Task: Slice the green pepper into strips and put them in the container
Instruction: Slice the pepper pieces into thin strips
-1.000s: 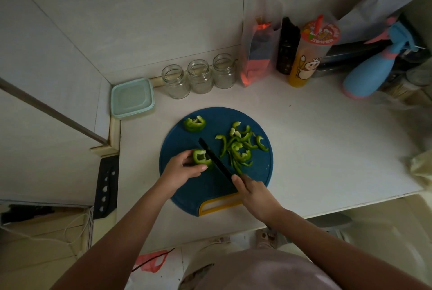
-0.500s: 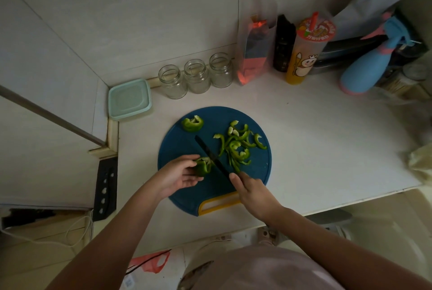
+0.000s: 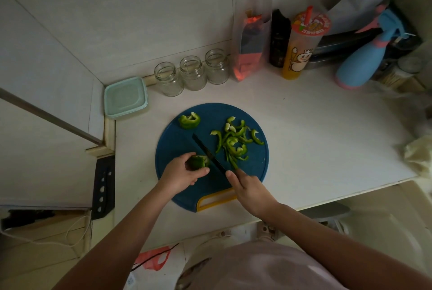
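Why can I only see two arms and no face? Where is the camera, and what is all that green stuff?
No machine here: these are a person's own arms. The camera sits on their head and looks down, so you see what they see. The left hand holds a pepper piece on the round blue cutting board. The right hand grips a black knife, its blade beside that piece. The green stuff is a pile of pepper strips, already cut, right of the blade. Another pepper chunk lies at the board's far edge. On the white counter stand a lidded container and three glass jars.
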Motion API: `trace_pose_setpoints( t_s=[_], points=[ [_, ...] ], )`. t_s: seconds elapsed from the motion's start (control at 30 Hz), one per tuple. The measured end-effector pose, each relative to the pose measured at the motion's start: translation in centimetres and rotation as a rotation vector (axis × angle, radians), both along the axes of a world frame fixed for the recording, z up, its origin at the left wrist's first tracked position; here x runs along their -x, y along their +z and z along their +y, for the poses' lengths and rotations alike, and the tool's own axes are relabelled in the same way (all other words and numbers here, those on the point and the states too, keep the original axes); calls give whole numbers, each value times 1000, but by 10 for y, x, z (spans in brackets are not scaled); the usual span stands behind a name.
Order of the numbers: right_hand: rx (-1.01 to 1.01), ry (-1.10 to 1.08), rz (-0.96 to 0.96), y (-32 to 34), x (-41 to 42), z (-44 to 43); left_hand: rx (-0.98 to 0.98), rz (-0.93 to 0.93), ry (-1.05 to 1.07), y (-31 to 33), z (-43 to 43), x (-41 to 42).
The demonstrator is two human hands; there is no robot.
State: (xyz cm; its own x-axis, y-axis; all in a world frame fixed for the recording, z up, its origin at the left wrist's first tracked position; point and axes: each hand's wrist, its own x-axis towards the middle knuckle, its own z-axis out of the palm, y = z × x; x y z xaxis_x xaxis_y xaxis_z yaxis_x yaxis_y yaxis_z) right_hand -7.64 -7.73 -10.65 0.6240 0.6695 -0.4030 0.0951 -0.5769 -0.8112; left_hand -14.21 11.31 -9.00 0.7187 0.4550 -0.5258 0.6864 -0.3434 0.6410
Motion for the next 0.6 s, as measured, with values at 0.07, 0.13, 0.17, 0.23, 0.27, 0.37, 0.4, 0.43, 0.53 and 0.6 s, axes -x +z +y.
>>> trace_pose_setpoints(
  t_s=[0.07, 0.13, 0.17, 0.23, 0.27, 0.37, 0.4, 0.43, 0.53, 0.6],
  points=[
    [2, 14, -9, 1, 2, 0, -94, -2, -40, -2, 2, 3],
    [-3, 16, -9, 0, 3, 0, -77, -18, -35, -3, 3, 5],
    [-7, 12, -5, 0, 4, 0, -42, -27, -26, -2, 2, 6],
    [-9, 0, 2, 1, 4, -1, 20, -34, -31, -1, 1, 7],
    [-9, -5, 5, 1, 5, -2, 38, -35, -37, -2, 1, 7],
    [-11, -19, 20, 2, 5, -5, 121, -42, -21, -4, 2, 10],
    [-12, -21, 23, 2, 5, -5, 141, -41, -7, -4, 2, 10],
    [-15, -22, 24, 3, 6, -6, 142, -38, 0, -5, 2, 11],
    [-20, -16, 16, 5, 13, -4, 37, -44, -32, -6, -2, 10],
    [-5, 13, -20, 4, 18, -3, -124, -40, -95, -7, -8, 10]
  ],
)
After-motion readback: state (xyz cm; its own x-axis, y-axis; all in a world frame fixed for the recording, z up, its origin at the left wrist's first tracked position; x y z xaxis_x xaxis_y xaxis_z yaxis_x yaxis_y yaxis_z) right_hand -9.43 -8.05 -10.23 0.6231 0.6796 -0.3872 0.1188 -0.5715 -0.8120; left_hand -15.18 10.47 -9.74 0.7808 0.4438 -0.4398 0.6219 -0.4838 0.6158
